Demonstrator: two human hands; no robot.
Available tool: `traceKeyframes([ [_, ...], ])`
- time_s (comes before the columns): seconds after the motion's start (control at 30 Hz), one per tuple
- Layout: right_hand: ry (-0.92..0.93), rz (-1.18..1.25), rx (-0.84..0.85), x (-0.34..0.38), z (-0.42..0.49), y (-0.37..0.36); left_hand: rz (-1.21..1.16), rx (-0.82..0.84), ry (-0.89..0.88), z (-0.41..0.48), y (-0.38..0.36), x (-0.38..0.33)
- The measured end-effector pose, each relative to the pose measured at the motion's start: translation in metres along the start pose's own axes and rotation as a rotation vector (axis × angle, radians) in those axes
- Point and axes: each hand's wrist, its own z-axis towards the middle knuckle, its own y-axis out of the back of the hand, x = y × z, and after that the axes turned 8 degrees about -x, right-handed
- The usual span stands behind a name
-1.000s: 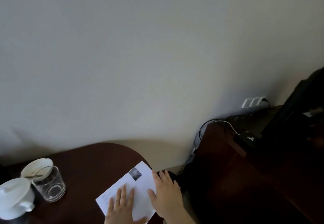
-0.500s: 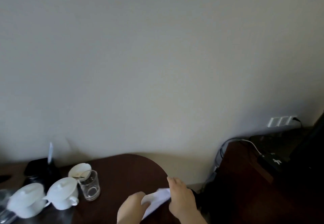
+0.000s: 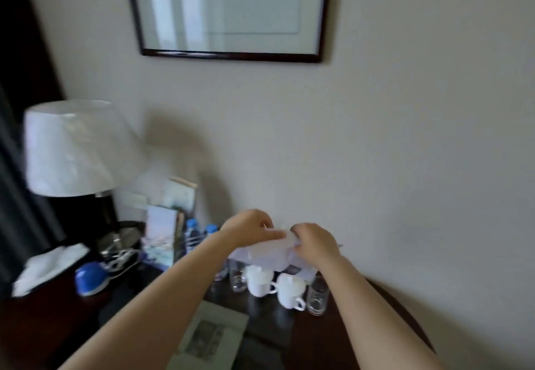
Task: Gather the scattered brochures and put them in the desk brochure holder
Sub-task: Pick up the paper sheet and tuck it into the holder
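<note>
Both hands hold one white brochure [image 3: 266, 254] in the air above the cups, near the wall. My left hand [image 3: 250, 229] grips its left part and my right hand [image 3: 314, 242] grips its right part. The sheet is bent and blurred. The brochure holder [image 3: 162, 242] stands on the dark desk [image 3: 58, 320] to the left of my hands, with several upright brochures in it. Another brochure [image 3: 210, 338] with a grey picture lies flat on the desk at the front, below my left forearm.
Two white cups [image 3: 275, 285] and clear glasses [image 3: 317, 297] stand under the held sheet. Water bottles [image 3: 192, 233] stand beside the holder. A lamp [image 3: 69, 152], a blue object [image 3: 89, 278] and a white cloth [image 3: 46, 265] are at the left. A framed picture [image 3: 231, 10] hangs above.
The brochure was lying flat under both hands; it has been lifted off the desk and carried left and up. My view has swung left to the lamp and holder.
</note>
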Motion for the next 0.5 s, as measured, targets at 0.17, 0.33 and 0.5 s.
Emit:
traceKeyframes([
  [0.17, -0.028, 0.309, 0.007, 0.102, 0.05, -0.018, -0.681, -0.411, 0.442, -0.026, 0.096, 0.127],
  [0.33, -0.242, 0.76, 0.052, 0.192, 0.092, -0.051, -0.81, -0.371, 0.627, -0.06, 0.145, 0.233],
  [0.5, -0.358, 0.845, 0.187, 0.263, 0.128, -0.105, -0.85, -0.072, 0.494, -0.047, 0.144, 0.307],
])
